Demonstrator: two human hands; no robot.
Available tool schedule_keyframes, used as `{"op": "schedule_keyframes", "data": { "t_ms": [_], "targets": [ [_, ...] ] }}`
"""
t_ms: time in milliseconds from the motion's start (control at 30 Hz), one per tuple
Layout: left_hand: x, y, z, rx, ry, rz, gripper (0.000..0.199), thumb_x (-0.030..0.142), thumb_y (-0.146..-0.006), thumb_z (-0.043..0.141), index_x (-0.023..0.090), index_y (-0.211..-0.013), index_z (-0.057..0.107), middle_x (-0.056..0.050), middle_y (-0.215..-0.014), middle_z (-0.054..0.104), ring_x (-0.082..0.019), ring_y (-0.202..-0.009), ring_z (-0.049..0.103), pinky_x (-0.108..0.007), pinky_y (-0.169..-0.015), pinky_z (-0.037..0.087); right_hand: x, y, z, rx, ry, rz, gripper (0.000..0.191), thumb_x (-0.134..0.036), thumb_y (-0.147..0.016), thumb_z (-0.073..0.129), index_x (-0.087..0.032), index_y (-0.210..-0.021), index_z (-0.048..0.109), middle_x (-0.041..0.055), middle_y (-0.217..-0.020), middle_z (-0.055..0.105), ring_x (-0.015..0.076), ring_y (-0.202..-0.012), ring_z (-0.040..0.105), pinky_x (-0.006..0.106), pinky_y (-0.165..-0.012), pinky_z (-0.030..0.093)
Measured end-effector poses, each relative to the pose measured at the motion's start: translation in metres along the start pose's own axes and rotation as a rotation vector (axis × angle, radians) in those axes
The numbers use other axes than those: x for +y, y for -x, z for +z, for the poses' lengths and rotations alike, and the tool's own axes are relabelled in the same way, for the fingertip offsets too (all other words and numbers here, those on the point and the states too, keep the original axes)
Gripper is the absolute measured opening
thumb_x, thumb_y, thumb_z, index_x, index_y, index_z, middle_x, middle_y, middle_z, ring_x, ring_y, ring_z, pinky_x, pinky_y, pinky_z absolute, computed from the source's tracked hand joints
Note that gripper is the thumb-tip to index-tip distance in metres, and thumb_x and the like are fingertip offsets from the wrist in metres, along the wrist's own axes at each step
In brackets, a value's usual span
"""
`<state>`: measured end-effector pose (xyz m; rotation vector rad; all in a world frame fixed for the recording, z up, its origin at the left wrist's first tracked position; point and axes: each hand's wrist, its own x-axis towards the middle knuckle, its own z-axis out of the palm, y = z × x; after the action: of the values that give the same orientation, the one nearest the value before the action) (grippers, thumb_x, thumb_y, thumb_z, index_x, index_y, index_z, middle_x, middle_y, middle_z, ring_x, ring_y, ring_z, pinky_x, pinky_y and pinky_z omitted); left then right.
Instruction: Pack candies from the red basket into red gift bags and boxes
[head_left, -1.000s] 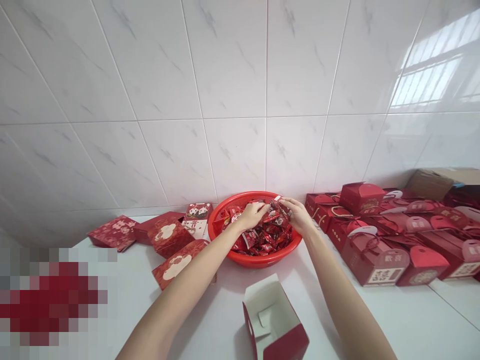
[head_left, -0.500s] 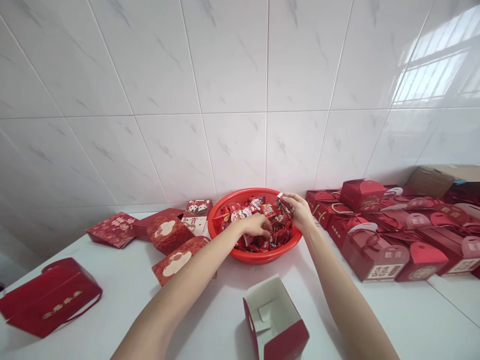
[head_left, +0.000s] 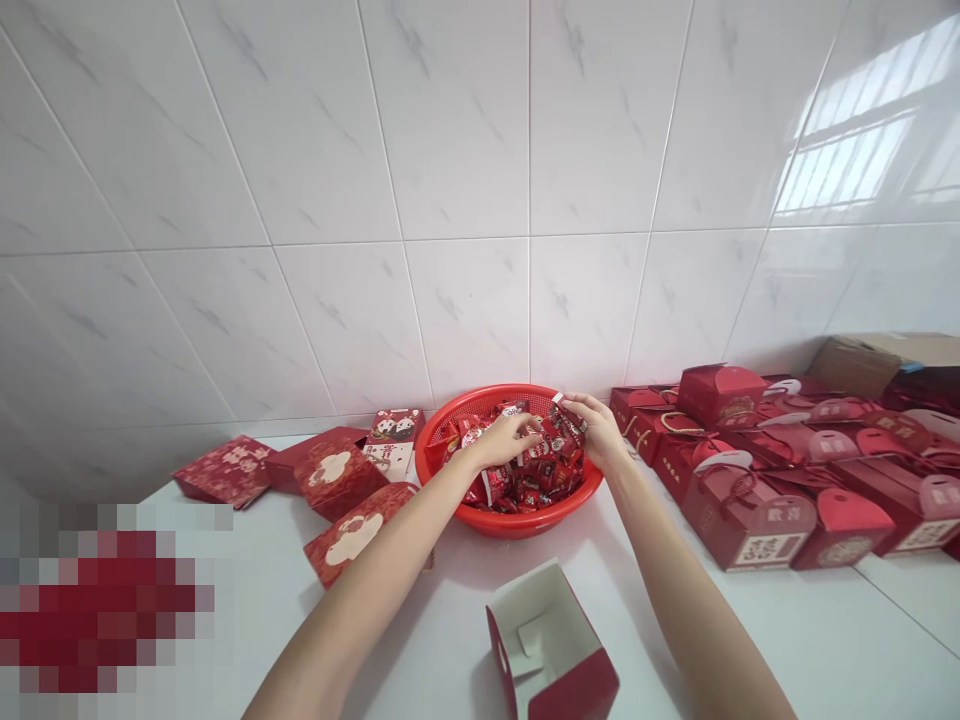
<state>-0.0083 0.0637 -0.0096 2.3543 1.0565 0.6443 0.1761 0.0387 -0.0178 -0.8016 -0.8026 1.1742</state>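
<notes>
An oval red plastic basket (head_left: 517, 527) stands against the tiled wall, filled with red wrapped sweets (head_left: 536, 485). Over the middle of these sweets is my left hand (head_left: 504, 440), its fingers apart and nothing visible in them. At the basket's right side, my right hand (head_left: 601, 428) is closed on a dark red wrapped sweet (head_left: 561, 405) with a whitish end; whether it holds more than one is hidden. Nearer to me, between my forearms, a dark red carton (head_left: 559, 640) stands with its top open and its pale inside showing.
On the right, several closed red gift boxes (head_left: 757, 515) are packed in rows, with a brown cardboard box (head_left: 862, 365) behind. Red patterned boxes (head_left: 341, 480) lie left of the basket. A pixelated patch covers a red object (head_left: 97, 610) at lower left.
My left hand has risen slightly from among the sweets, and its fingers have spread from a curled pose. My right hand stays at the basket's right side. The lower left corner is now pixelated.
</notes>
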Motion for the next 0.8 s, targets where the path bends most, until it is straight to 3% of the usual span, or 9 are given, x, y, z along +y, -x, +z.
{"op": "schedule_keyframes", "data": {
  "t_ms": [133, 367, 500, 667, 800],
  "targets": [
    [0.004, 0.002, -0.002, 0.119, 0.026, -0.023, 0.029, 0.038, -0.093, 0.054, 0.020, -0.114, 0.061, -0.003, -0.088, 0.070, -0.021, -0.083, 0.066, -0.030, -0.080, 0.047, -0.001, 0.001, 0.000, -0.021, 0.012, 0.017, 0.031, -0.029, -0.049, 0.086, -0.020, -0.075, 0.070, 0.0007, -0.073, 0.073, 0.0193, -0.072, 0.068, 0.031, -0.066, 0.054],
    [0.008, 0.002, -0.003, 0.297, 0.094, 0.008, 0.026, 0.037, -0.095, 0.048, 0.021, -0.114, 0.054, 0.003, -0.075, 0.061, -0.015, -0.064, 0.056, -0.027, -0.068, 0.043, -0.005, 0.005, 0.005, -0.079, 0.067, 0.055, 0.031, -0.033, -0.047, 0.089, -0.020, -0.072, 0.074, 0.0007, -0.071, 0.074, 0.0183, -0.071, 0.067, 0.030, -0.070, 0.054],
    [0.019, 0.006, -0.008, 0.385, 0.145, 0.076, 0.032, 0.046, -0.091, 0.055, 0.020, -0.110, 0.055, 0.003, -0.075, 0.060, -0.015, -0.067, 0.056, -0.027, -0.071, 0.043, -0.012, 0.015, 0.011, -0.155, 0.127, 0.087, 0.032, -0.035, -0.046, 0.090, -0.019, -0.069, 0.076, 0.0021, -0.072, 0.075, 0.0174, -0.069, 0.066, 0.029, -0.070, 0.052],
    [0.045, 0.027, -0.015, 0.532, 0.291, 0.144, 0.039, 0.056, -0.092, 0.053, 0.020, -0.106, 0.055, 0.005, -0.064, 0.045, -0.014, -0.063, 0.047, -0.026, -0.068, 0.041, -0.041, 0.036, 0.022, -0.292, 0.199, 0.123, 0.036, -0.040, -0.050, 0.090, -0.015, -0.072, 0.076, 0.0045, -0.071, 0.073, 0.0170, -0.065, 0.064, 0.029, -0.064, 0.050],
    [0.070, 0.062, -0.021, 0.541, 0.455, 0.133, 0.046, 0.059, -0.093, 0.052, 0.021, -0.118, 0.052, 0.002, -0.075, 0.053, -0.013, -0.067, 0.049, -0.025, -0.066, 0.042, -0.075, 0.064, 0.030, -0.444, 0.378, -0.003, 0.036, -0.046, -0.064, 0.083, -0.014, -0.076, 0.073, 0.0021, -0.069, 0.069, 0.0134, -0.061, 0.059, 0.025, -0.059, 0.045]
  ]
}}
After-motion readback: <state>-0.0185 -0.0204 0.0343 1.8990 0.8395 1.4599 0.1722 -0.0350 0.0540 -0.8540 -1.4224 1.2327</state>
